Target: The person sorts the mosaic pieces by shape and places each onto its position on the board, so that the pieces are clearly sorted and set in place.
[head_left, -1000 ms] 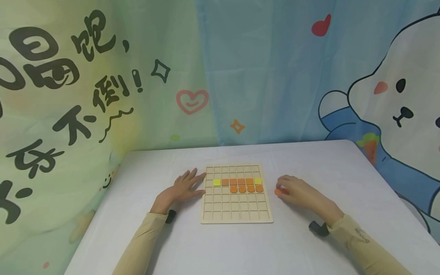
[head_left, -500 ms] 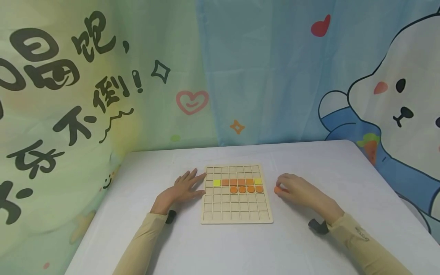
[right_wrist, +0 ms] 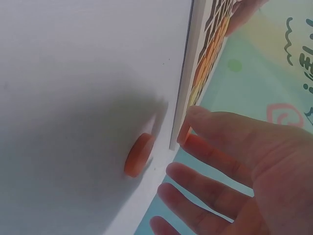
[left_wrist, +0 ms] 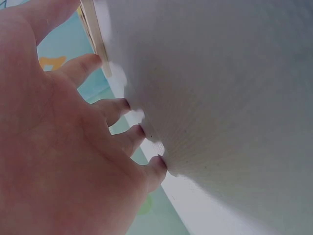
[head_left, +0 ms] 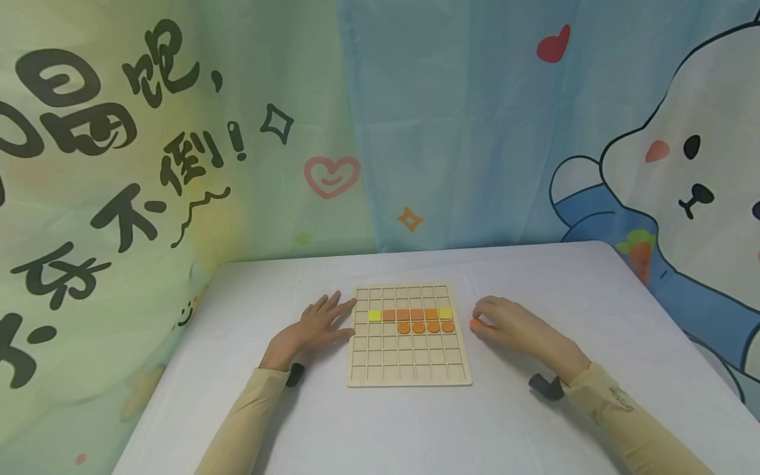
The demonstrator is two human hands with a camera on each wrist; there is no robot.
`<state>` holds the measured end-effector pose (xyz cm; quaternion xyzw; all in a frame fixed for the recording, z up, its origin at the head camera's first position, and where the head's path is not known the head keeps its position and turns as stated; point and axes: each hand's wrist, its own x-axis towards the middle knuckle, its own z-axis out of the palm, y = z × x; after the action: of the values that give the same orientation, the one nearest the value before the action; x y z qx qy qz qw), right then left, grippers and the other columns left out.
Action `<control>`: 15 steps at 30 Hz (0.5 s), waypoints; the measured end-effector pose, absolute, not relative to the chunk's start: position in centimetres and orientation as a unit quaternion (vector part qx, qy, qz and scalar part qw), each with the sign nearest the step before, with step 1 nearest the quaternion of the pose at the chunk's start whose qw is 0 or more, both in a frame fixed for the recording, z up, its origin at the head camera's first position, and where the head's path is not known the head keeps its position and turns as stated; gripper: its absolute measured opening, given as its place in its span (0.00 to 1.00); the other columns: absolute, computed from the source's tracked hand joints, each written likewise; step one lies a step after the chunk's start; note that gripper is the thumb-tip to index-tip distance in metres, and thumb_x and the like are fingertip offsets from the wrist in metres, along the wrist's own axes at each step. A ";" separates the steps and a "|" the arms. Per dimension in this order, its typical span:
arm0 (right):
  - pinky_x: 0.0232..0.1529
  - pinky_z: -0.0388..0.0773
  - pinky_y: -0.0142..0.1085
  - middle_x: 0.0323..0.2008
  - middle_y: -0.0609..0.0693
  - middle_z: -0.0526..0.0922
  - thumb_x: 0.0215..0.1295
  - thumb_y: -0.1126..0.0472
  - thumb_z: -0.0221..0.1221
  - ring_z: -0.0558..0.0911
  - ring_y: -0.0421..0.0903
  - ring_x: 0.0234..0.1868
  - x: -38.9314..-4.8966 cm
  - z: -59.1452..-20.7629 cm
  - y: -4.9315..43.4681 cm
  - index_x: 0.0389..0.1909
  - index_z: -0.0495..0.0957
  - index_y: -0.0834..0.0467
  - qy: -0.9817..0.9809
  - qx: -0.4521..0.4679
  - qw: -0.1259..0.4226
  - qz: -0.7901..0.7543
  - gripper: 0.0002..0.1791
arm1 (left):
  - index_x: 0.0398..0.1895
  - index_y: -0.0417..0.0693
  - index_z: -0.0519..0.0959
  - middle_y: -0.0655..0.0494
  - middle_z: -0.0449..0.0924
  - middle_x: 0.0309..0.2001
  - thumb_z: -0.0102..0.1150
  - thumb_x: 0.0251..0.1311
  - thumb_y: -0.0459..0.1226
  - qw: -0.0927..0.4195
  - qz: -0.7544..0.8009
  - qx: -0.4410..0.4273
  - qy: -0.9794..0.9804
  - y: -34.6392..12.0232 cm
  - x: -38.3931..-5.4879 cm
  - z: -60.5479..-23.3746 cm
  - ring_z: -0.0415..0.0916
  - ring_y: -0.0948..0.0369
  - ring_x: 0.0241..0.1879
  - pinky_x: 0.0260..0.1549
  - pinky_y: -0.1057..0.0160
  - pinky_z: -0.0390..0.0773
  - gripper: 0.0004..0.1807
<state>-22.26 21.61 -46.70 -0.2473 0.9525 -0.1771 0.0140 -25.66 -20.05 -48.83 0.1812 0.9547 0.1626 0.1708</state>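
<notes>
A wooden grid board (head_left: 410, 374) lies on the white table. One row holds orange square tiles (head_left: 410, 315) with a yellow square tile (head_left: 375, 316) at the left end and another at the right. Below them sit several round orange discs (head_left: 418, 327). My left hand (head_left: 317, 324) rests with spread fingers at the board's left edge, thumb and index fingertip touching it. To the right of the board, my right hand (head_left: 513, 324) pinches an orange disc (right_wrist: 185, 131) between thumb and index finger. In the right wrist view, another orange disc (right_wrist: 139, 155) is on the table near that hand.
White cloth covers the table (head_left: 410, 429). Behind it hangs a printed curtain (head_left: 415, 132) with a cartoon animal and lettering. Dark wrist devices sit below both cuffs, the right one (head_left: 545, 387) showing more.
My right hand has shifted slightly left and up, nearer the board, with the orange disc in its pinch. The left hand and the pieces on the board have stayed put.
</notes>
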 end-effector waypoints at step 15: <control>0.54 0.81 0.50 0.46 0.53 0.84 0.68 0.57 0.64 0.83 0.52 0.49 -22.6 -46.2 20.1 0.42 0.83 0.57 0.949 -0.257 0.027 -0.180 0.08 | 0.80 0.64 0.53 0.46 0.40 0.82 0.50 0.70 0.60 0.167 0.162 0.182 0.955 -20.1 -25.6 -48.8 0.35 0.40 0.81 0.77 0.36 0.41 0.39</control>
<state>-22.64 20.12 -46.21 -0.2570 0.9492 -0.1798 0.0270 -25.63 -20.06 -48.81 0.1824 0.9552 0.1622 0.1674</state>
